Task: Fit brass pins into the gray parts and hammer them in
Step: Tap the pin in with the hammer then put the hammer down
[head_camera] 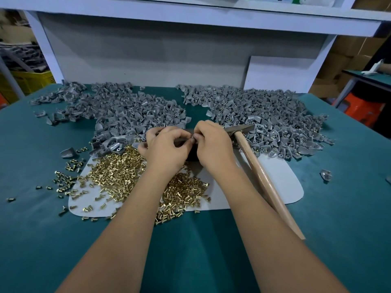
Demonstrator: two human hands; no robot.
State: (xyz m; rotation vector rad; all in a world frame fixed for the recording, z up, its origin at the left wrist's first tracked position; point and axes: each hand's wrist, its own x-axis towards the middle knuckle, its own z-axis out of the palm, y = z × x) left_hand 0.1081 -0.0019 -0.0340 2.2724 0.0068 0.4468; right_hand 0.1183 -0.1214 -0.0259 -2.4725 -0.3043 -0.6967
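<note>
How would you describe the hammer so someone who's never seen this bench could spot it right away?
Start at the teal-covered workbench and find the pale gray mat in its middle. The wooden-handled hammer lies slanted across the mat's right side, just right of the right hand, its metal head against the right-hand pile of gray plastic parts. It is the only long wooden thing among small pieces.

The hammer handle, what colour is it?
Light tan wood, plain and unpainted; the hammer handle shows in the head view, the only one.

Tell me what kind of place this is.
Probably a small factory assembly bench: heaps of identical gray parts and loose brass pins cover a green-topped table, a wooden-handled hammer lies ready, and cardboard boxes stand behind.
</note>
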